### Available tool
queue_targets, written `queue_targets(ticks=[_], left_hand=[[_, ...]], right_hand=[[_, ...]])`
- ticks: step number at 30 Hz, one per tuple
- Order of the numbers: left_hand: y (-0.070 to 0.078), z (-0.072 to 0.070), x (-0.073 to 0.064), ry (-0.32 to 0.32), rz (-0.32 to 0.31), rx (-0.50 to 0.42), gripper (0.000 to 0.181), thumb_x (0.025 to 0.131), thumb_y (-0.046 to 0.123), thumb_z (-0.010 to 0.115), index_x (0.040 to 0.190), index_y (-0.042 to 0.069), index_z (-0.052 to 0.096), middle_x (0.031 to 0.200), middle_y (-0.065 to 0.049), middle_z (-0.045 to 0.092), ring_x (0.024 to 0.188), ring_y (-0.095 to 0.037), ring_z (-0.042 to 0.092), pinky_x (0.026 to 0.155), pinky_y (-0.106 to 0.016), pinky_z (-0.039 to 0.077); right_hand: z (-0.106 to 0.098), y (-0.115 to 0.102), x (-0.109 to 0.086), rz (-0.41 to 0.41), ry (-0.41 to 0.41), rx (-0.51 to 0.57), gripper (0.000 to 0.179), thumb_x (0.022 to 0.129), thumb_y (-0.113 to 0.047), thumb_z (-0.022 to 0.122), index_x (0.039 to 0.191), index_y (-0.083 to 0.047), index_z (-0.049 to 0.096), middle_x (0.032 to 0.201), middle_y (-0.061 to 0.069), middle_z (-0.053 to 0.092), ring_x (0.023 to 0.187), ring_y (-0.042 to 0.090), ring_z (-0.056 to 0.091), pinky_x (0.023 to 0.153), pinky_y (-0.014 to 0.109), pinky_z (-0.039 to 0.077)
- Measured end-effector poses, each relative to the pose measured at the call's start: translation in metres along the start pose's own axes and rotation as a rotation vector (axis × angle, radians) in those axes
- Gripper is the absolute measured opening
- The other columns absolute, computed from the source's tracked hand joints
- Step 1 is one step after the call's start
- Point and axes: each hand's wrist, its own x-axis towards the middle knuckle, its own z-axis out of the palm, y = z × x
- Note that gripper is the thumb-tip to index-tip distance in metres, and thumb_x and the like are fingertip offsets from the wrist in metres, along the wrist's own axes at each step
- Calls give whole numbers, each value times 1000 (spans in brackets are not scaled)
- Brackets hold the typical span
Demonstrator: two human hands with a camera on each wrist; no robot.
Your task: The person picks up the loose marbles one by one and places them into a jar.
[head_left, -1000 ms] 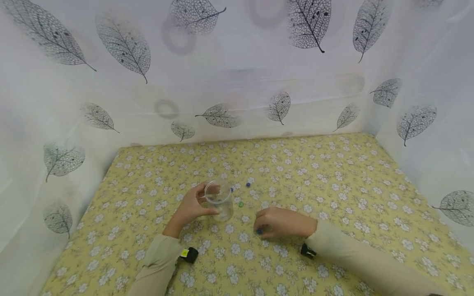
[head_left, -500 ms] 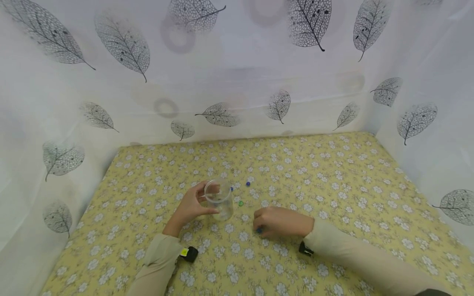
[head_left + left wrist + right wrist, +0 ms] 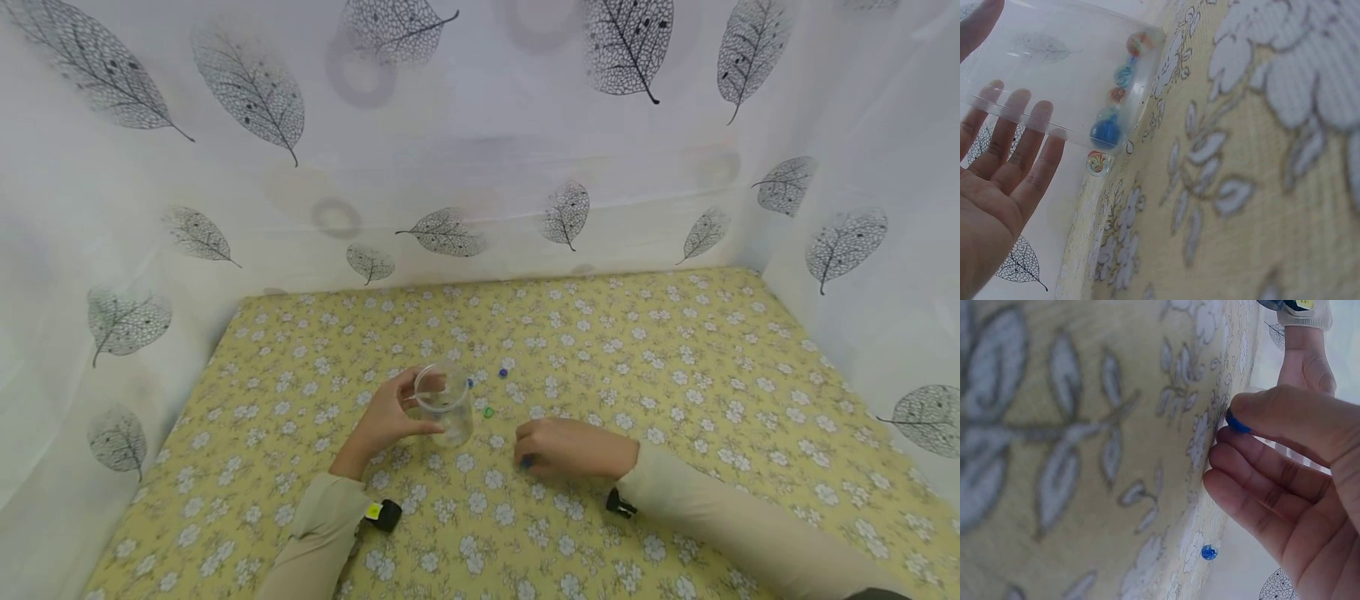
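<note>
Pickup stage, I reckon: right hand (image 3: 576, 447) pinching a round blue glassy marble (image 3: 1236, 424), left hand (image 3: 382, 425) wrapped round a clear cylindrical plastic jar (image 3: 456, 428) at the marble's ten o'clock, so next calls for a steady lift.

The right of the 2 hands (image 3: 1307, 497) partly hides a blue marble (image 3: 1237, 425).

Yellow tablecloth (image 3: 660, 358), white flower print, spread flat. White sheeting (image 3: 495, 158) hangs along its far edge, more at left and right; dark skeleton leaves (image 3: 447, 233) printed on all three sides, faint greyish rings (image 3: 336, 202) far.
</note>
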Motion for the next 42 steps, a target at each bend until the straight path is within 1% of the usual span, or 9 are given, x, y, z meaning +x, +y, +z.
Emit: queue_targets(ticks=[7,13,17,24,29,34,40,42], left_hand=[[1,1,0,-2,11,-2,73,71,17,83,134,8,48,129,-18,56,120,-36,53,101,-51,45],[1,1,0,-2,14,-1,72,71,15,82,134,9,48,129,-17,56,120,-36,53,101,-51,45],[0,1,-1,-3,22,-7,72,72,15,82,134,9,48,130,-18,56,120,-37,53,101,-52,45],[1,1,-1,-2,23,-4,72,72,14,82,135,10,48,130,-17,56,120,-36,53,101,-52,45],[1,0,-1,-1,21,-3,72,72,14,82,135,10,48,130,-17,56,120,-36,53,101,-53,44],[0,0,-1,-2,25,-4,72,72,13,82,135,9,48,130,-18,56,119,-36,54,101,-52,45],[0,0,-1,-5,35,-11,71,72,14,82,134,9,48,130,-18,56,120,-37,53,101,-52,45],[0,0,-1,-4,33,-12,71,72,14,82,134,9,48,130,-18,56,120,-37,53,101,-52,45]], right_hand=[[-1,3,-2,10,1,10,13,87,-13,66,99,-14,72,95,-4,67,85,1,62,76,8,50],[-6,9,-4,37,38,49,13,88,-12,63,99,-14,71,94,-3,66,82,2,61,73,11,52],[-15,14,-5,55,72,69,14,90,-12,63,101,-12,70,95,-2,66,82,2,61,72,13,52],[-37,17,-4,42,170,37,16,88,-8,64,103,-7,70,96,2,67,83,9,64,71,20,55],[-50,18,1,67,215,46,17,89,-9,64,104,-8,70,99,2,68,85,10,64,72,24,56],[-62,17,10,93,265,66,18,90,-10,63,106,-10,70,101,2,68,86,10,64,73,26,56],[-71,16,21,122,317,131,18,91,-11,61,107,-10,69,102,2,68,87,11,64,77,31,57],[-73,16,26,123,330,149,18,91,-11,61,107,-10,68,102,1,68,88,11,64,79,29,57]])
